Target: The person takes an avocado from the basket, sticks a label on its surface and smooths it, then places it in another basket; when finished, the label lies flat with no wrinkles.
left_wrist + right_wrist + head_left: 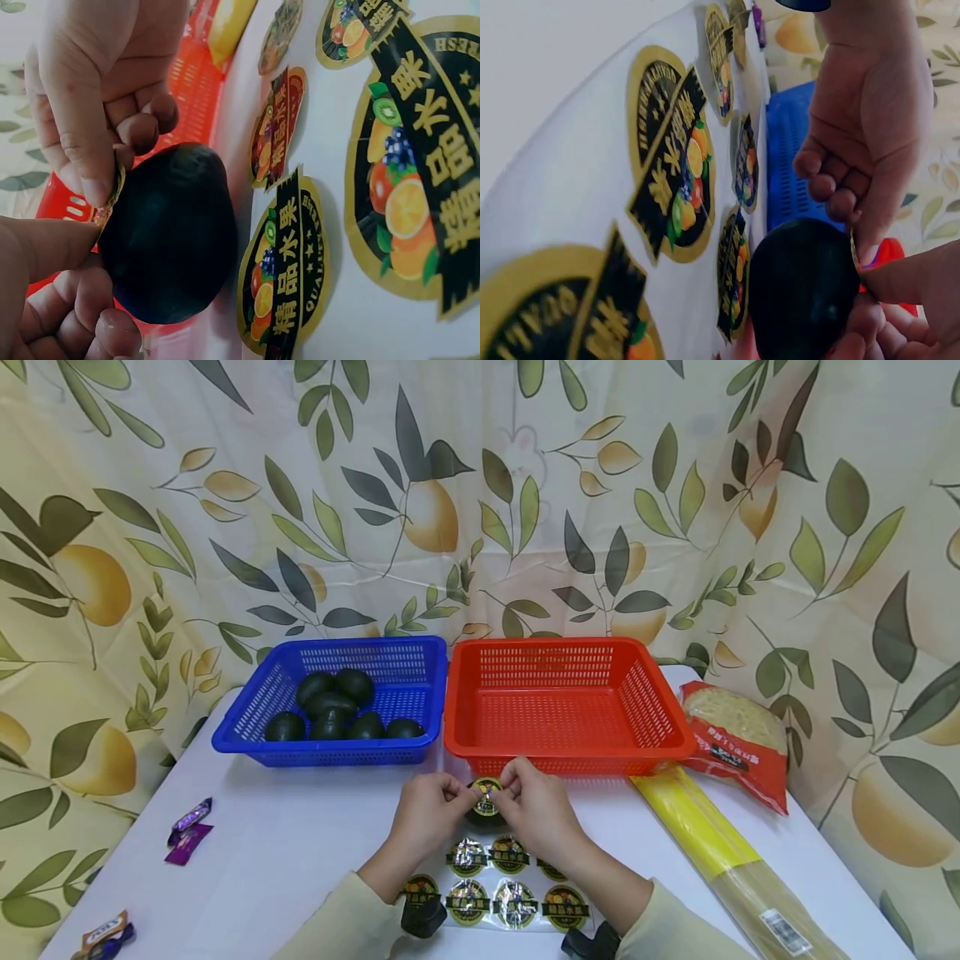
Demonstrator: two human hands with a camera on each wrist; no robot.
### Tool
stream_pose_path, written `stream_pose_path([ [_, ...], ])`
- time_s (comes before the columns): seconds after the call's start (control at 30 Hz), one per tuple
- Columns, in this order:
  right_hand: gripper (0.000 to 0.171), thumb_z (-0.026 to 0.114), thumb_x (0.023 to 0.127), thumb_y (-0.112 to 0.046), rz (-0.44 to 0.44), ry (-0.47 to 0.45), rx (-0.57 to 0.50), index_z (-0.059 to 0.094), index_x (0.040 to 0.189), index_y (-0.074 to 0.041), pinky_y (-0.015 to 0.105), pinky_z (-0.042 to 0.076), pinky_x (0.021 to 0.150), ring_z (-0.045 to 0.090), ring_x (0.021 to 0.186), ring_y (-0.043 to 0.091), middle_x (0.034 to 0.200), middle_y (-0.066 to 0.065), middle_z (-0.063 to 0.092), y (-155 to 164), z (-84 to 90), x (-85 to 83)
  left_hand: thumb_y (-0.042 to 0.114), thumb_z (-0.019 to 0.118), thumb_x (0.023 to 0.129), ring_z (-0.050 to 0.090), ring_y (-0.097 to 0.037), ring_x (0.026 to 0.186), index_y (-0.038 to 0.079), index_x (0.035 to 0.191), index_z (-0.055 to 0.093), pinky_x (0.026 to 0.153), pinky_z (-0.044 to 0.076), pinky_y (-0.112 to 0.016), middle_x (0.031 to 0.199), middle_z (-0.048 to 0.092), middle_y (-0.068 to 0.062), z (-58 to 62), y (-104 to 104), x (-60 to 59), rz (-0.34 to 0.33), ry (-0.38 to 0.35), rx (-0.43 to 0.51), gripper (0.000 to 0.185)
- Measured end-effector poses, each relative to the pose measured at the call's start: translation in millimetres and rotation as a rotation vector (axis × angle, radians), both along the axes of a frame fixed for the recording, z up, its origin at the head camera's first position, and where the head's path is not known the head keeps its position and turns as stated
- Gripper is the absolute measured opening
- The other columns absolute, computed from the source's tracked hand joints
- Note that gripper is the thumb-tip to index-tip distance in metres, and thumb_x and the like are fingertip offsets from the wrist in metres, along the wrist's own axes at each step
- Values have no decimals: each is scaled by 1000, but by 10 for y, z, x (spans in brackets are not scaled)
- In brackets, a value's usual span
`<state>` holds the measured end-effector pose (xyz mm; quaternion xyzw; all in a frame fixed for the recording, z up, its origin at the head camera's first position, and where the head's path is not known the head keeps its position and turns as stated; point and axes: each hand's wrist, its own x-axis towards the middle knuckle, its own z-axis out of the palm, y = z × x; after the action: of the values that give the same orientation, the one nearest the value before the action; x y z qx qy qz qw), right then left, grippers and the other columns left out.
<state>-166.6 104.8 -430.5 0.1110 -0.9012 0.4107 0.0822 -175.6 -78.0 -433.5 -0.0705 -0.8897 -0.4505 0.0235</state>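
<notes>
Nearest the person, on the white surface, lies a sticker sheet of gold-rimmed fruit labels. Just beyond it, the left hand and right hand meet over a dark avocado, each pinching an edge of a sticker against its top. Since the fruit is round and the label only partly pressed down, it could crease or lift at the rim, or the avocado could roll under uneven thumb pressure. Farther back, just behind the hands, stands the empty red basket, beside the blue basket holding more avocados.
</notes>
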Motion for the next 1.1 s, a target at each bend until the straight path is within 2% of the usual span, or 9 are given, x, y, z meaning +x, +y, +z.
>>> stream_pose_path([
  [0.17, 17, 81, 90, -14, -5, 38, 67, 65, 97, -11, 22, 45, 57, 52, 61, 4, 70, -11, 60, 2, -4, -19, 28, 80, 90, 51, -10, 54, 11, 72, 71, 46, 41, -24, 60, 60, 5, -4, 4, -6, 3, -5, -23, 26],
  [0.33, 21, 84, 89, -24, -6, -31, 84, 68, 96, -12, 24, 40, 55, 48, 58, 8, 65, -8, 54, 44, -2, -41, 32, 81, 90, 53, -11, 56, 12, 72, 72, 48, 43, -27, 63, 63, 5, -9, -26, -25, 10, -39, -50, 28],
  [0.5, 25, 85, 87, -32, -24, -113, 35, 71, 95, -14, 28, 48, 65, 59, 74, 10, 81, -3, 65, 105, -41, -85, 43, 83, 87, 57, -15, 63, 13, 77, 71, 53, 47, -28, 69, 66, 3, -50, -82, -61, 30, -125, -31, 34],
  [0.67, 21, 85, 88, -28, -29, -183, -54, 74, 98, -14, 32, 55, 70, 69, 83, 12, 93, 1, 74, 146, -92, -124, 45, 82, 87, 59, -16, 73, 12, 88, 72, 61, 51, -29, 80, 69, 0, -133, -148, -96, 45, -165, 26, 34],
  [0.8, 14, 84, 88, -22, -34, -158, -86, 75, 96, -16, 28, 53, 67, 67, 80, 10, 91, -3, 73, 150, -114, -111, 29, 81, 92, 66, -16, 79, 11, 99, 75, 67, 58, -30, 90, 73, -1, -168, -155, -91, 2, -89, 81, 20],
  [0.87, 12, 85, 87, -19, -27, -104, -66, 76, 95, -19, 26, 52, 67, 64, 79, 9, 90, -6, 71, 142, -119, -83, 19, 79, 93, 70, -18, 89, 12, 102, 77, 74, 62, -31, 98, 75, -2, -170, -137, -79, -49, -12, 91, 12],
  [0.93, 11, 84, 87, -16, -9, -26, -25, 78, 96, -20, 24, 52, 68, 62, 79, 8, 90, -8, 69, 129, -127, -57, 13, 77, 94, 71, -21, 102, 13, 104, 79, 82, 63, -32, 108, 76, -3, -170, -113, -68, -106, 75, 72, 11],
  [1.03, 13, 83, 88, -12, 33, 79, 30, 81, 100, -16, 22, 53, 70, 61, 81, 6, 92, -8, 68, 112, -124, -28, 10, 76, 94, 70, -25, 111, 13, 106, 82, 86, 62, -33, 117, 75, -7, -156, -87, -52, -176, 149, 34, 14],
  [1.1, 17, 84, 88, -12, 63, 118, 52, 81, 104, -13, 20, 52, 67, 59, 79, 4, 92, -7, 67, 103, -120, -24, 15, 77, 95, 70, -26, 112, 13, 112, 81, 86, 62, -32, 122, 73, -8, -149, -77, -50, -206, 154, 5, 17],
])
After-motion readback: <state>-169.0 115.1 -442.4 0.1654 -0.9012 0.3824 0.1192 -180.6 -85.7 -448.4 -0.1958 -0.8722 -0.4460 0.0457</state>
